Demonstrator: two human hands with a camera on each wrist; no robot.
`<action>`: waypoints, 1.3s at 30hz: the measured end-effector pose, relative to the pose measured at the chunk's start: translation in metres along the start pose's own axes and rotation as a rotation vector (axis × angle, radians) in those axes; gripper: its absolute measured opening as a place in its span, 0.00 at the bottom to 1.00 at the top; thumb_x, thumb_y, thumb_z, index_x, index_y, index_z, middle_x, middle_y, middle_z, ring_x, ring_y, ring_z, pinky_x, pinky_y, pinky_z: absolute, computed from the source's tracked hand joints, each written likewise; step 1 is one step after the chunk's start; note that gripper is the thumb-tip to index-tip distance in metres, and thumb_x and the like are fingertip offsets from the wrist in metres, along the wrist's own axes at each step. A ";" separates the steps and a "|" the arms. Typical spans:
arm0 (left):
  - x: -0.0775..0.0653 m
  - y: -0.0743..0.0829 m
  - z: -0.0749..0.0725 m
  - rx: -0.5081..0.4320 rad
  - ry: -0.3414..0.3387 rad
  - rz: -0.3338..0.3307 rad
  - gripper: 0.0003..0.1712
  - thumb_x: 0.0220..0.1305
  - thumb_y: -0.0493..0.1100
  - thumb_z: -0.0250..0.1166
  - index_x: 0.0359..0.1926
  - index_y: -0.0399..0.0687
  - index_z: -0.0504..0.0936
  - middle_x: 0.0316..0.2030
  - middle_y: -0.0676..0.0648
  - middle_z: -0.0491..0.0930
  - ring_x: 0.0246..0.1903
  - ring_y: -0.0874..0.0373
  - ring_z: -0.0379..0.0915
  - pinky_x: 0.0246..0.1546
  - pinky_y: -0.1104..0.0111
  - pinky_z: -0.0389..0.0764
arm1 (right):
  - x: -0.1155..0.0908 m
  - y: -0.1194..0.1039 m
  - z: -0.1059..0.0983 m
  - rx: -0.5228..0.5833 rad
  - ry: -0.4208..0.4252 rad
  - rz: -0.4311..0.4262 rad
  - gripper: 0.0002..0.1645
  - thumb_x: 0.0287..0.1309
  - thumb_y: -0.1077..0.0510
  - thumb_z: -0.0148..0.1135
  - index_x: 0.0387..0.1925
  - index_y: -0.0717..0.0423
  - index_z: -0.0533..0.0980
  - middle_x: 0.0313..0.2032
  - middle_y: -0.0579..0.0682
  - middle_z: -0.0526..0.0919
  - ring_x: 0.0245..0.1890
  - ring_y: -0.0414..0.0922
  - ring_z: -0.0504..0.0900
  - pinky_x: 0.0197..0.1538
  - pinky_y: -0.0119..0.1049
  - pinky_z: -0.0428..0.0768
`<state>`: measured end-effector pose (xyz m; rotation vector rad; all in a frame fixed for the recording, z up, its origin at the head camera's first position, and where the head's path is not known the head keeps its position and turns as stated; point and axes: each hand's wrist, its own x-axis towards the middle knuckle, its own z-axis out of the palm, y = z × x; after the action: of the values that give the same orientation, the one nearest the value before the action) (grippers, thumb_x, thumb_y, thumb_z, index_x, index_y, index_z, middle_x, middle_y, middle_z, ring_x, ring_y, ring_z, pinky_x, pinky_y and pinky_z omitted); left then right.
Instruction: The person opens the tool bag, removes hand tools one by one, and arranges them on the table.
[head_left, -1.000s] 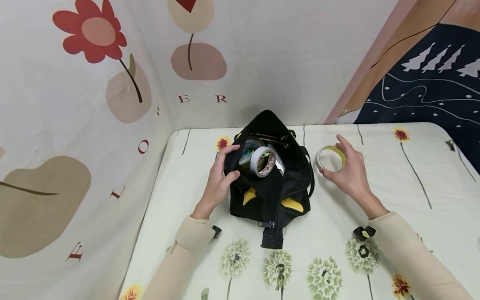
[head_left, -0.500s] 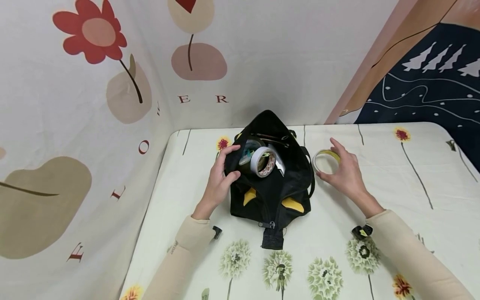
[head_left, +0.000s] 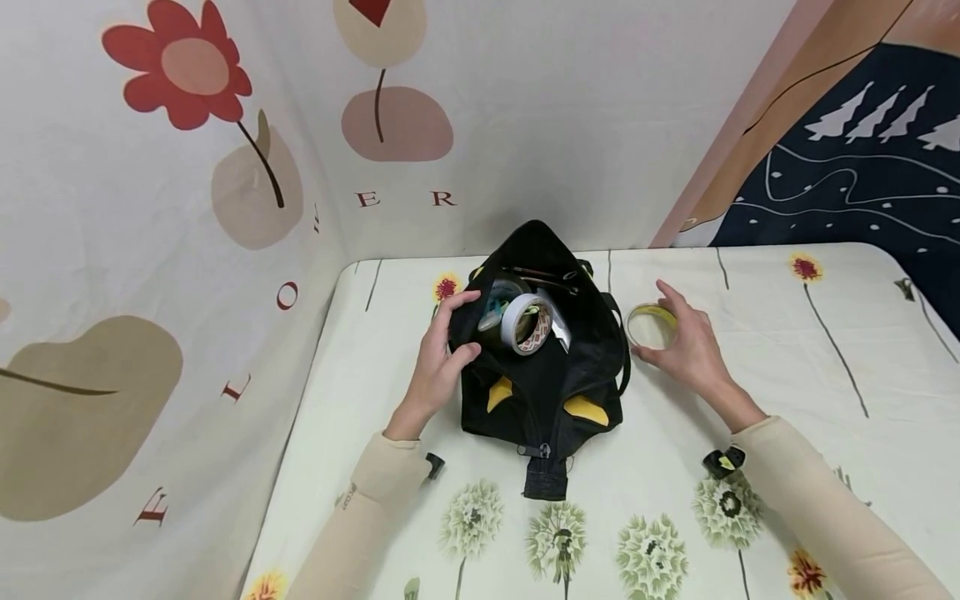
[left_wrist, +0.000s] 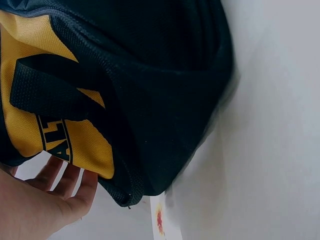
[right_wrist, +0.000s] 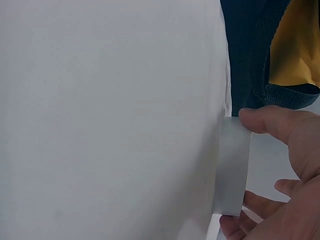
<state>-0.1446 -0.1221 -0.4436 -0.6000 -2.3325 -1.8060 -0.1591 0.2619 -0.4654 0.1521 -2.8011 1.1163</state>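
A black bag (head_left: 536, 392) with yellow patches stands open on the table. In it lie a white-rimmed roll of tape (head_left: 525, 323), a wider clear roll behind it, and some slim tools. My left hand (head_left: 437, 367) holds the left edge of the bag opening with thumb and fingers; in the left wrist view its fingers (left_wrist: 80, 192) lie against the yellow side panel (left_wrist: 90, 147). To the right of the bag, my right hand (head_left: 693, 346) holds a yellowish roll of tape (head_left: 651, 310) between thumb and fingers. The right wrist view shows this roll (right_wrist: 232, 165) edge-on, close to the bag.
A white flowered cloth covers the table (head_left: 795, 358). Behind it hangs a pale printed curtain (head_left: 570, 125), and a dark blue printed cloth (head_left: 862, 183) is at the right. The bag's strap (head_left: 626, 358) loops out on its right side, near the held roll.
My right hand has brought the yellowish roll of tape a little left, closer to the bag, and then slowed. The left hand and the bag stay put.
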 end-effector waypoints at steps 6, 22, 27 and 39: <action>0.000 0.000 0.000 0.000 0.000 0.001 0.39 0.65 0.35 0.54 0.80 0.41 0.68 0.79 0.43 0.69 0.77 0.47 0.62 0.79 0.42 0.62 | 0.001 0.001 0.000 -0.009 -0.027 0.027 0.67 0.52 0.64 0.85 0.87 0.62 0.54 0.72 0.77 0.74 0.71 0.78 0.67 0.74 0.75 0.61; 0.000 0.000 -0.001 0.002 -0.003 0.010 0.40 0.66 0.34 0.54 0.80 0.41 0.67 0.80 0.42 0.69 0.78 0.46 0.62 0.80 0.41 0.61 | -0.001 -0.003 -0.003 -0.022 -0.036 0.035 0.68 0.54 0.62 0.85 0.87 0.64 0.53 0.73 0.79 0.70 0.72 0.79 0.65 0.73 0.76 0.62; -0.001 0.001 -0.001 0.000 -0.005 0.013 0.40 0.65 0.34 0.55 0.80 0.40 0.67 0.80 0.41 0.69 0.80 0.45 0.60 0.81 0.41 0.58 | -0.003 -0.009 -0.008 -0.024 0.020 0.005 0.67 0.54 0.62 0.86 0.87 0.64 0.54 0.73 0.79 0.69 0.72 0.79 0.66 0.72 0.76 0.63; -0.001 0.001 -0.002 0.009 -0.010 -0.002 0.39 0.66 0.36 0.54 0.80 0.40 0.68 0.80 0.43 0.69 0.79 0.47 0.61 0.82 0.44 0.57 | -0.009 -0.044 -0.013 0.124 0.289 -0.112 0.51 0.63 0.67 0.76 0.84 0.62 0.63 0.71 0.72 0.75 0.72 0.69 0.72 0.67 0.66 0.72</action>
<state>-0.1441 -0.1238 -0.4427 -0.6070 -2.3474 -1.7972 -0.1434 0.2393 -0.4281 0.1438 -2.4424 1.1809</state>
